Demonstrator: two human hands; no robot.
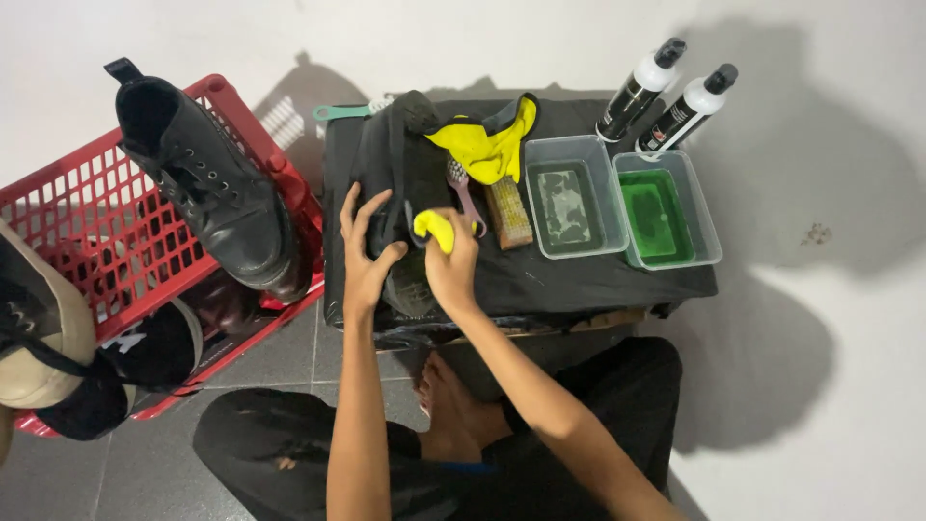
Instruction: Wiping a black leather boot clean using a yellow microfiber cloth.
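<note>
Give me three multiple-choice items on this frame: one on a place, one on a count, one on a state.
1. Where does the laced black boot stand?
A. on the red basket
B. in a tub
C. on the person's lap

2. How many spray bottles stand behind the clear tubs?
A. one
B. two
C. four

3. What is the right hand doing?
A. lying open and empty
B. gripping a yellow cloth
C. lifting a bottle

Answers:
1. A, its sole rests on the basket's rim.
2. B, a pair leans by the wall.
3. B, the fingers close round the cloth against the dark shoe that the left hand steadies.
</note>
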